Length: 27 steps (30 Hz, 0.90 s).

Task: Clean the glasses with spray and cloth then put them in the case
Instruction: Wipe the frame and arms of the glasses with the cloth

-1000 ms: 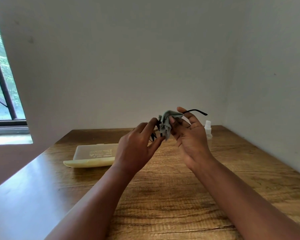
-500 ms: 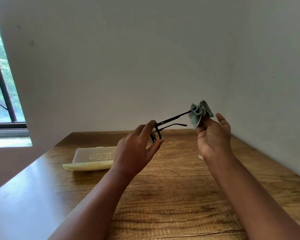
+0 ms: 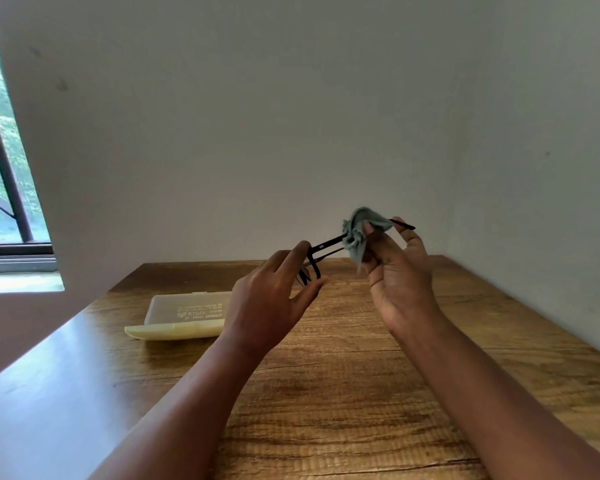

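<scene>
Black-framed glasses (image 3: 326,244) are held in the air above the wooden table (image 3: 326,393). My left hand (image 3: 274,299) pinches the front of the frame between forefinger and thumb. My right hand (image 3: 400,275) pinches a crumpled grey-green cloth (image 3: 357,233) around one temple arm, whose tip sticks out to the right past the cloth. A pale yellow glasses case (image 3: 184,317) lies open on the table to the left of my left hand. The spray bottle is hidden from view.
White walls rise behind the table and along its right side. A window with a dark frame (image 3: 4,161) is at the far left. Bare wood lies between my forearms and the near edge.
The cloth slid out from the frame front to the temple arm's tip, then back a little towards its middle. My left hand kept its hold on the frame. The spray bottle became hidden behind my right hand.
</scene>
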Available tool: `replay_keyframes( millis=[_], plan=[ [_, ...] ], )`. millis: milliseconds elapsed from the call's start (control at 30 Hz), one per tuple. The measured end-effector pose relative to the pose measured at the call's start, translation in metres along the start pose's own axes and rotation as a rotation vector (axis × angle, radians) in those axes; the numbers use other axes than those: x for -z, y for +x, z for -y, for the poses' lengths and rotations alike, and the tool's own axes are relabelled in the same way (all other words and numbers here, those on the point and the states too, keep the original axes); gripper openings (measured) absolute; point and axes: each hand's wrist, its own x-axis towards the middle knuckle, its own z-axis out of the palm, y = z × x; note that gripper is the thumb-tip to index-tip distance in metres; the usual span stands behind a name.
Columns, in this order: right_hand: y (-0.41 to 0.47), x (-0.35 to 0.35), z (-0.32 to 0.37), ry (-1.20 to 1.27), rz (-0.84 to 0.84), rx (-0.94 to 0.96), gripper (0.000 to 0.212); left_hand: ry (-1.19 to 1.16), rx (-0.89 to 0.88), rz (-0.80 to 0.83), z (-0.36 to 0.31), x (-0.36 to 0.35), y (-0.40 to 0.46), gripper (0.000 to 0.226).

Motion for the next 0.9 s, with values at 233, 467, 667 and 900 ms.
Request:
replay_keyframes(
  millis=[233, 467, 667, 900],
  plan=[
    [-0.017, -0.007, -0.025, -0.257, 0.160, -0.026, 0.071, 0.016, -0.006, 0.022, -0.003, 0.000, 0.000, 0.040],
    [-0.009, -0.007, -0.018, -0.156, 0.039, -0.034, 0.066, 0.017, 0.017, 0.035, -0.001, -0.002, 0.000, 0.054],
    [0.003, -0.002, -0.003, -0.027, -0.145, 0.011, 0.065, -0.024, 0.006, 0.019, 0.003, 0.000, 0.001, 0.057],
    [0.010, 0.003, 0.013, 0.087, -0.240, 0.073, 0.064, -0.089, 0.042, 0.011, 0.011, 0.003, 0.001, 0.053]
  ],
)
